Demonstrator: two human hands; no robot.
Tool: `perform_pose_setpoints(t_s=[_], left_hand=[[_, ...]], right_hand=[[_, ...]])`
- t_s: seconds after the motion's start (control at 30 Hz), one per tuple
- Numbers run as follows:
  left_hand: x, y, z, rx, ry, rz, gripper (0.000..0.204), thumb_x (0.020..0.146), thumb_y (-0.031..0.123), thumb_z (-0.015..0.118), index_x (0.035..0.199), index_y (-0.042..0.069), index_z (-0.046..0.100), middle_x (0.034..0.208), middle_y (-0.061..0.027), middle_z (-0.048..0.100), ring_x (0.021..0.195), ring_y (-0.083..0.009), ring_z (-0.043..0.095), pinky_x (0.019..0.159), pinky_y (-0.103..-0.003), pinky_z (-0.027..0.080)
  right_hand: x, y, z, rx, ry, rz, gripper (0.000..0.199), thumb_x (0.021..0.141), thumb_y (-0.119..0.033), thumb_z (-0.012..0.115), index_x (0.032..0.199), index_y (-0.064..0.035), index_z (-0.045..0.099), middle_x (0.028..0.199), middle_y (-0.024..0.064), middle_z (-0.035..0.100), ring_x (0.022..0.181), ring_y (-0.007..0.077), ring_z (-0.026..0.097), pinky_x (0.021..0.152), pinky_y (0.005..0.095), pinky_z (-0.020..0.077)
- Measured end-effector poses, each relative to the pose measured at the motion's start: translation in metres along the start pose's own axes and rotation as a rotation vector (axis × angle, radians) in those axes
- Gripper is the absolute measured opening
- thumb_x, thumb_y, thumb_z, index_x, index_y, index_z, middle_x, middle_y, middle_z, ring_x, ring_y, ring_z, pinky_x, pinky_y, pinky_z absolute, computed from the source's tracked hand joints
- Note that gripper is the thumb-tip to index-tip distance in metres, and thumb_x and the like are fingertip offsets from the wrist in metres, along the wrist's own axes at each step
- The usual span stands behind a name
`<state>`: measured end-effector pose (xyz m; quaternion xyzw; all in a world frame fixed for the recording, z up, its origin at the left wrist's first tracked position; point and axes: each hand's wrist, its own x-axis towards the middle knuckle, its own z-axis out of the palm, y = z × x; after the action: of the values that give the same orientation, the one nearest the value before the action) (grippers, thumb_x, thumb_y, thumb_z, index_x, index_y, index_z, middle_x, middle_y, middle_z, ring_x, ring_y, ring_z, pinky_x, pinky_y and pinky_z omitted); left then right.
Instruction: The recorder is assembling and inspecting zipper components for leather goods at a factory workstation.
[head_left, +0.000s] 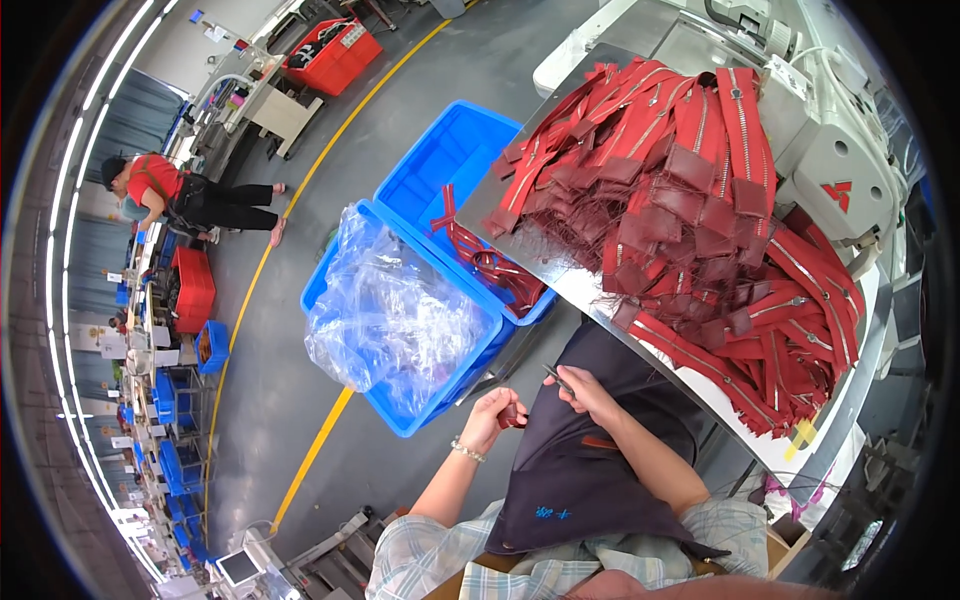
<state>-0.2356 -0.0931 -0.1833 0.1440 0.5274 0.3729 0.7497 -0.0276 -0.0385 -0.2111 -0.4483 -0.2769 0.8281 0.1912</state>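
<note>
My left hand (490,415), with a beaded bracelet at the wrist, is closed on a small dark red tab (514,416), of which only part shows. Just to its right, my right hand (588,394) is closed around a small, dark, slim tool (556,376) whose kind is too small to make out. Both hands hover over the dark apron (560,480) on my lap, a little apart. Right of them, a large heap of red zippers (700,130) with metal teeth and dark red end tabs covers the sewing table, loose threads trailing among the tabs.
A blue bin (460,140) beyond the table edge holds a few red zippers (480,256). Against it stands a blue bin (408,428) filled with clear plastic bags (395,320). A white sewing machine (840,170) rises at the right. Far left, a person (165,190) stands at a workbench.
</note>
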Motion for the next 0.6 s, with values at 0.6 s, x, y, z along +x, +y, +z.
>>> perform_pose_setpoints(t_s=[0.6], left_hand=[[0.004, -0.036, 0.008, 0.492, -0.075, 0.17, 0.029, 0.095, 0.025, 0.038, 0.077, 0.004, 0.047, 0.069, -0.0042, 0.054, 0.058, -0.01, 0.053, 0.056, -0.022, 0.045]], right_hand=[[0.018, 0.004, 0.005, -0.197, -0.126, 0.007, 0.035, 0.092, -0.035, 0.043, 0.093, -0.005, 0.061, 0.054, -0.0037, 0.043, 0.042, 0.0017, 0.031, 0.038, 0.018, 0.02]])
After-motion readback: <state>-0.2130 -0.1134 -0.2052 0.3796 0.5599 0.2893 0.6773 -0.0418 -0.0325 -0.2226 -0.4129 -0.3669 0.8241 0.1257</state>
